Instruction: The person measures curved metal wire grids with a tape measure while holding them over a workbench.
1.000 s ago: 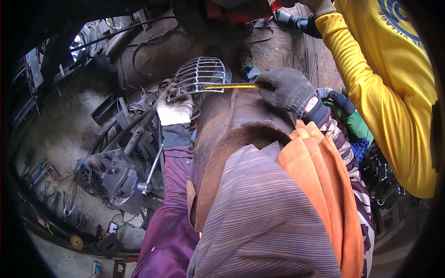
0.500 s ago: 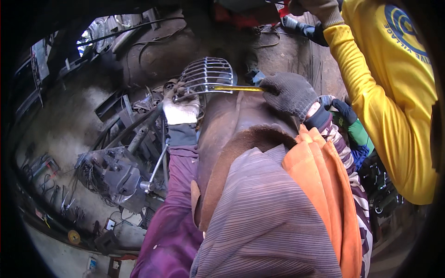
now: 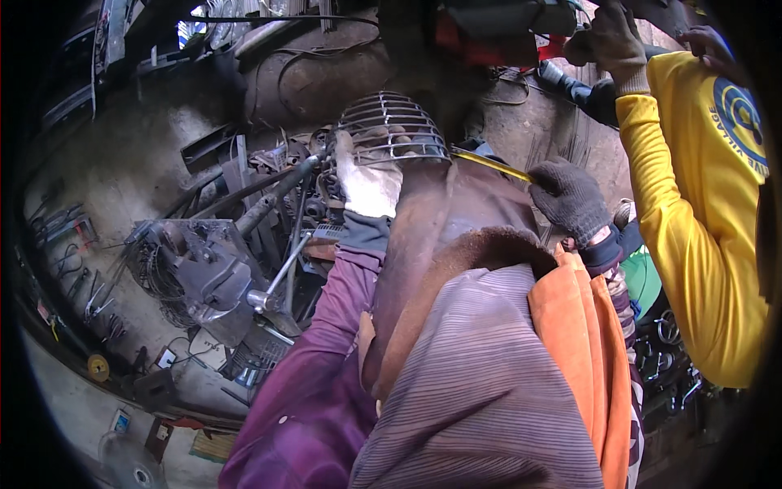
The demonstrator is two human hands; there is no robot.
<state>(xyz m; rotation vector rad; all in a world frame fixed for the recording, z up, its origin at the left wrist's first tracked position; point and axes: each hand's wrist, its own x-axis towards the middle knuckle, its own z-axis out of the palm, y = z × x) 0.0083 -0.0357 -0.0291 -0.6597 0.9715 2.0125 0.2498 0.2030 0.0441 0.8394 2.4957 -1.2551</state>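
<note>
My left hand (image 3: 368, 183), in a white glove with a dark cuff, grips the near edge of a domed metal wire grille (image 3: 391, 122) and holds it up. My right hand (image 3: 570, 200), in a dark knit glove, is closed on a thin yellow tool (image 3: 489, 163) whose tip points at the grille's right rim. A brown leather apron (image 3: 432, 236) lies below both hands, and an orange cloth (image 3: 582, 342) hangs along my right arm.
A person in a yellow long-sleeved shirt (image 3: 692, 212) stands close on the right, a gloved hand (image 3: 615, 41) raised on a dark power tool (image 3: 570, 81). A grey metal vise or machine (image 3: 199, 273) with rods and scrap sits at left. Small tools lie on the concrete floor (image 3: 90, 310).
The view has tipped so the hands and grille sit lower in the picture. My right hand has drawn back to the right along the yellow tool. My left hand keeps hold of the grille.
</note>
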